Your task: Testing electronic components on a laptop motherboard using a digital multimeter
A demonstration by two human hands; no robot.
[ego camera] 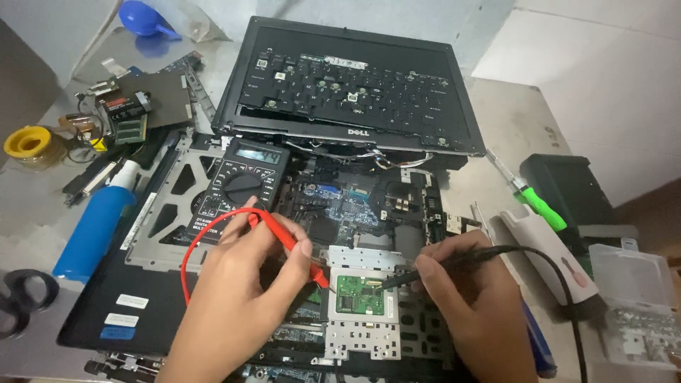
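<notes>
A dismantled black laptop [106, 298] lies open in front of me, its motherboard [340, 202] bare. My left hand [241, 291] grips a red meter probe [294, 245], its tip at the left edge of a small green circuit board [360, 294] set in a silver metal frame [362, 333]. My right hand [472, 291] holds a black probe [397, 280] whose tip touches the board's right edge. A black digital multimeter [245, 181] rests on the chassis behind my left hand, with a red lead [186, 259] looping from it.
The removed keyboard panel [347, 85] leans at the back. A blue bottle [96, 227], a yellow solder spool [27, 142] and loose parts lie left. A green-handled screwdriver [543, 206], a white case [546, 248], a black box [567, 188] and a clear plastic box [635, 298] sit right.
</notes>
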